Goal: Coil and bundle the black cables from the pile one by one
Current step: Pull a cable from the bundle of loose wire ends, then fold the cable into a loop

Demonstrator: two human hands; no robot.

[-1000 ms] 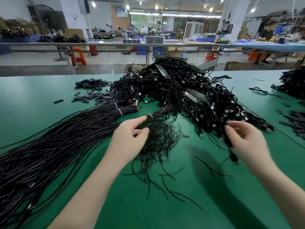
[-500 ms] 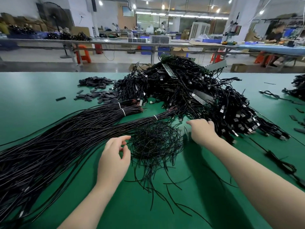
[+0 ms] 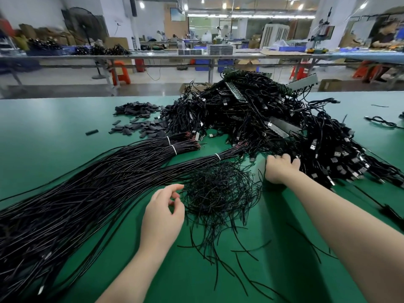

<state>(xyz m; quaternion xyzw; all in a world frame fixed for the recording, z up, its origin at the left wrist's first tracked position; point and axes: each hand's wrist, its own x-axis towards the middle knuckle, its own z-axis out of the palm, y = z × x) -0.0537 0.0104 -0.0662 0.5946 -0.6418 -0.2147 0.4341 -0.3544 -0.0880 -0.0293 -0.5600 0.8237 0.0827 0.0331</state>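
Right hand (image 3: 282, 168) reached into big tangled black cable pile (image 3: 273, 125) toward green desk's (image 3: 54, 127) far edge, fingers buried, grip unclear; left hand (image 3: 162, 217) hovering mid-desk, fingers loosely curled, holding nothing

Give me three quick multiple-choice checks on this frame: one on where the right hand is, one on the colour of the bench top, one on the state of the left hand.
1. Where is the right hand?
A. At the near edge of the big cable pile
B. On the loose heap of flat black pieces
C. Flat on bare table, far from any cable

2. What colour is the table top?
A. Grey
B. Green
C. Blue

3. What is the left hand doing?
A. Gripping a tied bundle
B. Pressing flat on the table
C. Holding nothing, fingers loosely curled beside the thin wire tangle

Answers: 1 A, its fingers reach into the pile's near edge. 2 B, the mat is green throughout. 3 C, no cable shows in its fingers.
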